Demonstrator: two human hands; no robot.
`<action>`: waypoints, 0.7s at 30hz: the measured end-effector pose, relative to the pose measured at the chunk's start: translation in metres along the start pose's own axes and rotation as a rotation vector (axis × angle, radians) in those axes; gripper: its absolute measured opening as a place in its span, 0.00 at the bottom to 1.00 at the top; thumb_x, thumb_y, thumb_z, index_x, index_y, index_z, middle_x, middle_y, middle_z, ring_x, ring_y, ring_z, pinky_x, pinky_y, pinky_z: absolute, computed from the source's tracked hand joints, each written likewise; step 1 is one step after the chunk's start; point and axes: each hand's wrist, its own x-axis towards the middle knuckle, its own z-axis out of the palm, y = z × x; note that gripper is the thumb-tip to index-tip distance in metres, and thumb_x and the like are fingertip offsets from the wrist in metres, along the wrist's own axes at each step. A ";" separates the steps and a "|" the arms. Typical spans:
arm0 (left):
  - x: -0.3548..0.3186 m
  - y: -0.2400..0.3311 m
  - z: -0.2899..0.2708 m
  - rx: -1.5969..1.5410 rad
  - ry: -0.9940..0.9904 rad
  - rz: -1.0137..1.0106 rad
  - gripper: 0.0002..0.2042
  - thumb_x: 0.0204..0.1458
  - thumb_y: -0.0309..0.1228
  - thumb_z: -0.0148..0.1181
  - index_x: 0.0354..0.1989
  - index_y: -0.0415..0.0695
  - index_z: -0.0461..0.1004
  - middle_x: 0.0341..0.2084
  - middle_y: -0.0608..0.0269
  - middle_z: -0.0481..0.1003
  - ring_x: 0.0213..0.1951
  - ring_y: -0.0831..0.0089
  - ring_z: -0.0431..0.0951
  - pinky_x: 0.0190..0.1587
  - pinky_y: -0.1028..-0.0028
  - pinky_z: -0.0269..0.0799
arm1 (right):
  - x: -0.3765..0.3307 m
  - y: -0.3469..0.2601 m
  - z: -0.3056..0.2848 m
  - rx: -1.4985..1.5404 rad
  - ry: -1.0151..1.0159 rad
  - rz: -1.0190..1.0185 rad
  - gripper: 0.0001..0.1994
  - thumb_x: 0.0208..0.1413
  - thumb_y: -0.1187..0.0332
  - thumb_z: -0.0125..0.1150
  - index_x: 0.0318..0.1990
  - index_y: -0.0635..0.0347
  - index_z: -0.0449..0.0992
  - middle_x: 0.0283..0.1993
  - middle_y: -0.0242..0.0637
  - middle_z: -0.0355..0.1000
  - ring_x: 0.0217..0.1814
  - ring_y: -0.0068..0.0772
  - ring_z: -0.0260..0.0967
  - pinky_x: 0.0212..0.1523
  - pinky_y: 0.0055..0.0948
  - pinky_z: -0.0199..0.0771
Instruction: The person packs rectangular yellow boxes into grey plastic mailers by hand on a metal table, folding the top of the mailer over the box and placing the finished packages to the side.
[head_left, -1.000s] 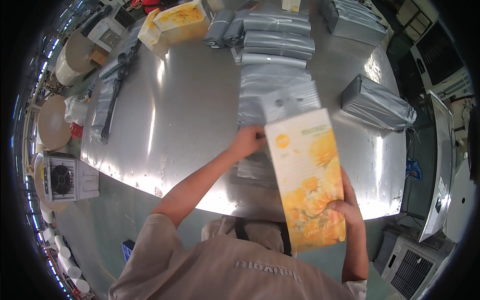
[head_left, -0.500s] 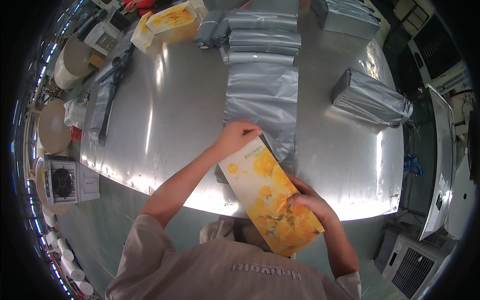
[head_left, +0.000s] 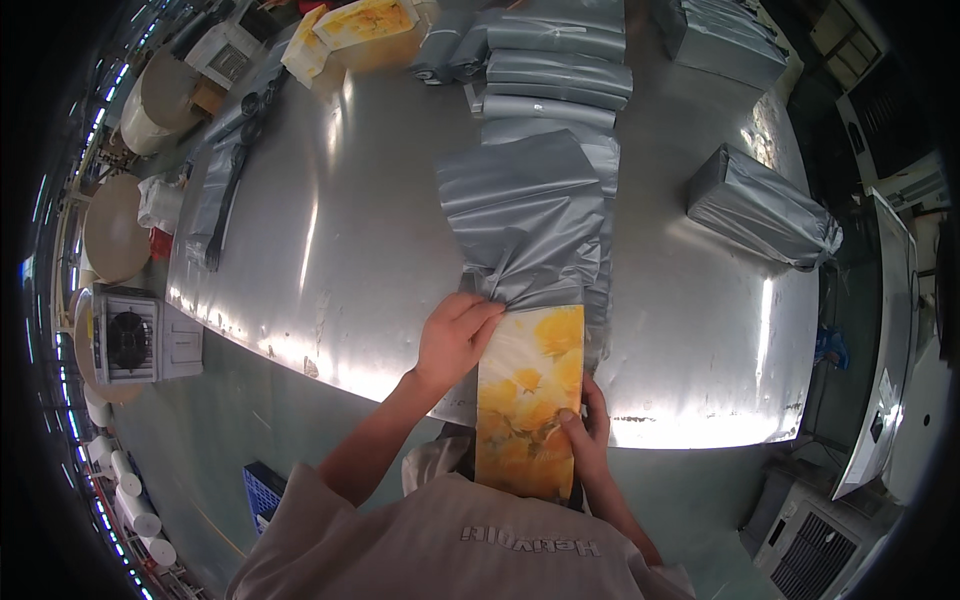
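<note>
A long white and yellow box with a flower print (head_left: pixel 530 395) lies lengthwise in front of me at the table's near edge. Its far end is inside the mouth of a grey plastic bag (head_left: pixel 530 215), which spreads loose and creased over more flat grey bags. My left hand (head_left: pixel 455 342) is closed on the bag's edge at the box's far left corner, fingertips pinched there. Along the box's right side, my right hand (head_left: pixel 590 432) grips it, thumb on top and the other fingers at its side, partly hidden.
Folded grey bags (head_left: pixel 555 72) are stacked farther up the metal table (head_left: pixel 385 210). A grey-wrapped parcel (head_left: pixel 755 205) lies at right, with more wrapped parcels (head_left: pixel 725 50) behind. Flower-print boxes (head_left: pixel 365 22) stand far left. A blue crate (head_left: pixel 262 488) sits on the floor.
The box has turned from slanted to nearly straight, and its far end has entered the grey bag. The bag's top layer has lifted and bunched. My left hand has moved nearer to me.
</note>
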 end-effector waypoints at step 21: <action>-0.157 0.017 -0.016 0.019 -0.708 -0.614 0.13 0.42 0.31 0.58 0.39 0.45 0.76 0.32 0.53 0.77 0.37 0.55 0.76 0.39 0.61 0.72 | -0.030 0.022 -0.043 -1.295 -0.338 -0.031 0.14 0.42 0.70 0.62 0.38 0.61 0.71 0.31 0.47 0.73 0.33 0.48 0.73 0.35 0.43 0.71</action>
